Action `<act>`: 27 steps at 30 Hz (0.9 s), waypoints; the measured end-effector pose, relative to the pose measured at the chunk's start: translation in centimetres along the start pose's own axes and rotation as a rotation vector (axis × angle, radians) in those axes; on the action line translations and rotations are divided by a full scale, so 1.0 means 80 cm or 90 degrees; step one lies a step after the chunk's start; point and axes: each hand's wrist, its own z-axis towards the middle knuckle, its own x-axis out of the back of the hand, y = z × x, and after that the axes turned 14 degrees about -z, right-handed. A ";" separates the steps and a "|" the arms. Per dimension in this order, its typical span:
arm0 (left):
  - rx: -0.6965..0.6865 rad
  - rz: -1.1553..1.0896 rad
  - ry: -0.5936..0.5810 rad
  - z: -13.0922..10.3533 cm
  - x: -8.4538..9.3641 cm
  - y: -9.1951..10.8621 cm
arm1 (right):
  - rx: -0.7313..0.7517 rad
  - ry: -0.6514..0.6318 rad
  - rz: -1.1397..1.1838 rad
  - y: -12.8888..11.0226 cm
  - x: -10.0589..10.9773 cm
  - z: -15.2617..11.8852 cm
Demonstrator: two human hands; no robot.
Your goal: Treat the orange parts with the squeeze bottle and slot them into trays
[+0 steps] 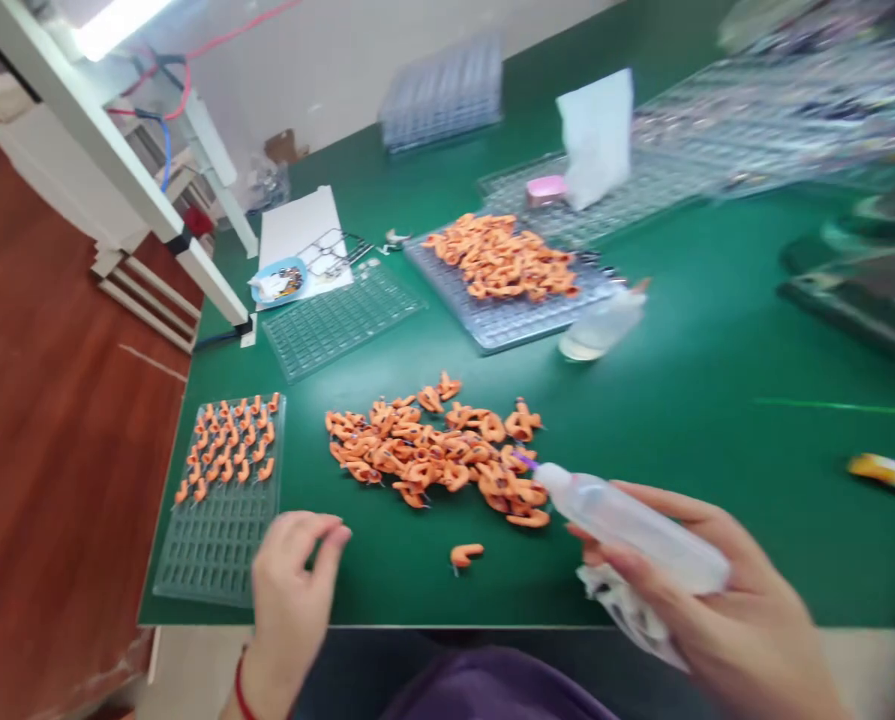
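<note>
A translucent white squeeze bottle (pixel 634 525) with a thin purple tip lies in my right hand (pixel 732 590), its tip pointing left over a loose pile of small curved orange pieces (pixel 424 450). Crumpled white tissue (pixel 627 610) is under that hand's fingers. My left hand (pixel 297 575) is closed in a pinch; anything between the fingertips is too small to make out. Beside it, a clear green-looking slotted tray (pixel 214 550) carries rows of upright orange pieces (pixel 229 440) in its far half. One single orange piece (pixel 466 555) lies between my hands.
Behind the pile, a tray (pixel 492 335) holds more orange pieces, with a cloudy bottle (pixel 601 325) at its corner. An unfilled slotted tray (pixel 342 315), a blue dish (pixel 278 282) and a white frame post (pixel 117 165) stand left. A yellow-and-white stick (pixel 889 472) lies right.
</note>
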 end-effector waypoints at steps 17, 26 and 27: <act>0.152 -0.089 -0.393 0.015 -0.091 0.085 | 0.056 -0.141 -0.008 0.023 0.019 0.007; -0.135 0.009 -0.123 -0.023 -0.068 0.053 | 0.105 -0.160 -0.038 0.000 -0.004 -0.030; -0.145 0.036 -0.118 -0.026 -0.065 0.051 | 0.142 -0.177 -0.060 0.003 -0.007 -0.033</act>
